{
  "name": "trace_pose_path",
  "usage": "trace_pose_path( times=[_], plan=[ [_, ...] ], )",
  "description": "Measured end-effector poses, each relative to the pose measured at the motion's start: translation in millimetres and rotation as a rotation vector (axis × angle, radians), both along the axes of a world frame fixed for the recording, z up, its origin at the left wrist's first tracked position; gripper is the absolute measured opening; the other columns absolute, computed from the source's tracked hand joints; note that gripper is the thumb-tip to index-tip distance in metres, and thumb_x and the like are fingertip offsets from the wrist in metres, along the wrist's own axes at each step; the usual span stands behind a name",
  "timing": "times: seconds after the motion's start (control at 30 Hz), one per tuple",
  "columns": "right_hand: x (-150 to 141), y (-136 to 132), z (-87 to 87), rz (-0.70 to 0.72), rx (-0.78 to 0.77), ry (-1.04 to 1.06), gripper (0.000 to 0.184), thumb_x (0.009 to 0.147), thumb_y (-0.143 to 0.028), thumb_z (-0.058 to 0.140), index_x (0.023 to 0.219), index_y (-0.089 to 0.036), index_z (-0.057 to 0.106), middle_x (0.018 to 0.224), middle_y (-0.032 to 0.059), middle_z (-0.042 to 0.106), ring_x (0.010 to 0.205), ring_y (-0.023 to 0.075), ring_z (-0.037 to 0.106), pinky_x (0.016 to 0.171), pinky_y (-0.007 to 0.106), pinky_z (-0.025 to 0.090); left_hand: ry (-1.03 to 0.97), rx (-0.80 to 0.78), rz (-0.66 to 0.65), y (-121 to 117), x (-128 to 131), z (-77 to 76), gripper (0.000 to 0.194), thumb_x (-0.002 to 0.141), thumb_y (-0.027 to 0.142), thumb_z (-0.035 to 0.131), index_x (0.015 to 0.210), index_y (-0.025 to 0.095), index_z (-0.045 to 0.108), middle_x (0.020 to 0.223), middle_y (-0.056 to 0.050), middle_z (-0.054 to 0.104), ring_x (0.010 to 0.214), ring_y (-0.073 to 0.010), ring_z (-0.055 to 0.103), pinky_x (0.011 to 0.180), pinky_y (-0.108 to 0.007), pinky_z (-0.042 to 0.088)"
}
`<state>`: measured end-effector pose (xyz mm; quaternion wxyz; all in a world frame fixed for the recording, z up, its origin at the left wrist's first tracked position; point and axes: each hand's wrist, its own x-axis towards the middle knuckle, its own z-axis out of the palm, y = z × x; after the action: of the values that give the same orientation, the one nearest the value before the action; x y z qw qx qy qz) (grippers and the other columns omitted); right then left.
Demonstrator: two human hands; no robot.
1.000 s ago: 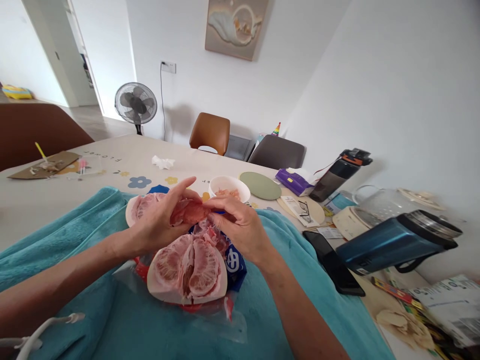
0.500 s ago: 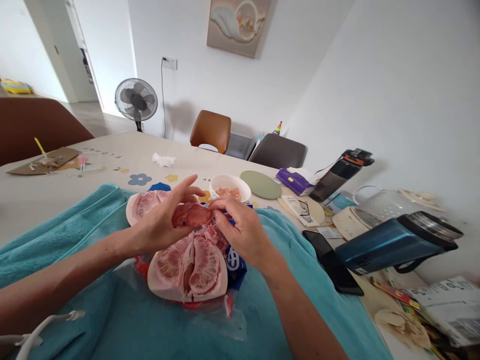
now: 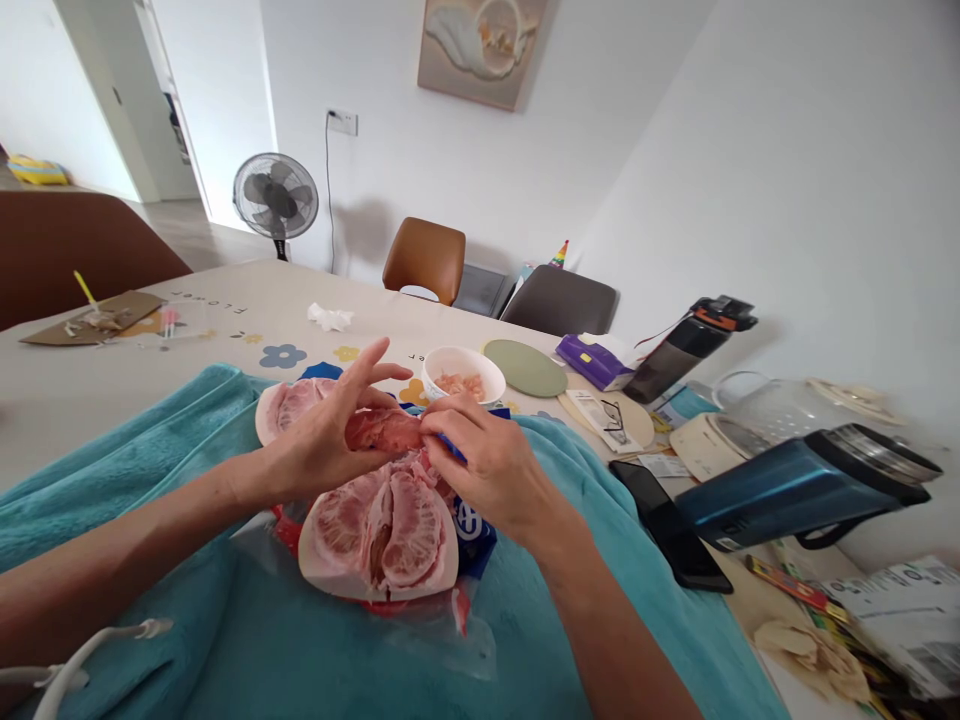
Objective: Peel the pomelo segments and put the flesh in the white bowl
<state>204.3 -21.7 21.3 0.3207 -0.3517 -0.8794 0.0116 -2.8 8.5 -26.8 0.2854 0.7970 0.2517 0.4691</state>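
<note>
Pink fruit piece (image 3: pixel 384 430) up between your hands, just beyond the cut fruit (image 3: pixel 411 528) on the blue cloth (image 3: pixel 525 630). Your left hand (image 3: pixel 322 440) is half curled, thumb and fingers cradling it; your right hand (image 3: pixel 491 460) is nearly closed, pinching its right end. Likely light, soft, slippery, easily torn. Best gripped by skin edges; squeezed flesh would probably burst.
</note>
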Motion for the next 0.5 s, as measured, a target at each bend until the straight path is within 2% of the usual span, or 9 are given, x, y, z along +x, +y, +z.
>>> trace_pose_path(
  times=[0.13,0.2,0.27,0.33,0.4,0.5],
  plan=[
    [-3.1,-1.0,-2.4,-0.148,0.143,-0.057,0.016,0.086,-0.012,0.045,0.082,-0.018,0.060,0.088,0.0048,0.070,0.074,0.0149,0.063,0.053,0.025,0.039,0.005,0.013,0.043,-0.1,0.1,3.1,0.100,0.078,0.020,0.072,0.151,0.044,0.008,0.130,-0.010,0.053,0.095,-0.0171,0.065,0.077,-0.032,0.059],
    [-2.9,1.3,-4.4,-0.236,0.154,-0.027,0.015,0.084,-0.013,0.045,0.077,-0.019,0.058,0.079,0.0039,0.067,0.068,0.0145,0.061,0.051,0.025,0.038,0.021,0.029,0.102,0.6,0.2,3.4,0.099,0.078,0.021,0.072,0.151,0.042,0.009,0.122,-0.008,0.057,0.092,-0.0161,0.064,0.078,-0.032,0.058],
    [-1.4,4.4,-5.6,-0.296,0.104,0.067,0.014,0.083,-0.014,0.047,0.075,-0.019,0.057,0.077,0.0038,0.065,0.067,0.0144,0.059,0.054,0.025,0.041,0.020,0.042,0.142,2.1,0.0,2.4,0.097,0.079,0.022,0.071,0.151,0.040,0.010,0.119,-0.008,0.057,0.091,-0.0158,0.064,0.079,-0.033,0.057],
    [0.3,6.4,-4.6,-0.313,-0.006,0.211,0.012,0.083,-0.016,0.050,0.076,-0.020,0.058,0.082,0.0045,0.066,0.071,0.0149,0.061,0.058,0.025,0.046,0.015,0.056,0.161,4.2,-0.4,0.8,0.097,0.079,0.023,0.070,0.152,0.039,0.009,0.121,-0.009,0.056,0.092,-0.0164,0.063,0.080,-0.034,0.057],
    [0.0,4.8,-0.1,-0.268,-0.192,0.379,0.010,0.084,-0.020,0.054,0.077,-0.020,0.061,0.081,0.0033,0.067,0.070,0.0140,0.061,0.058,0.024,0.049,0.012,0.076,0.178,6.2,-1.1,-0.8,0.098,0.079,0.023,0.070,0.152,0.037,0.006,0.126,-0.011,0.054,0.094,-0.0176,0.063,0.082,-0.036,0.056],
    [-6.7,-8.6,14.0,-0.047,-0.657,0.623,0.009,0.084,-0.024,0.060,0.078,-0.020,0.065,0.064,-0.0018,0.064,0.053,0.0112,0.059,0.050,0.023,0.050,0.005,0.096,0.191,7.3,-2.2,-2.0,0.100,0.080,0.023,0.070,0.152,0.040,0.003,0.133,-0.012,0.049,0.099,-0.0200,0.062,0.086,-0.039,0.055]
  ],
)
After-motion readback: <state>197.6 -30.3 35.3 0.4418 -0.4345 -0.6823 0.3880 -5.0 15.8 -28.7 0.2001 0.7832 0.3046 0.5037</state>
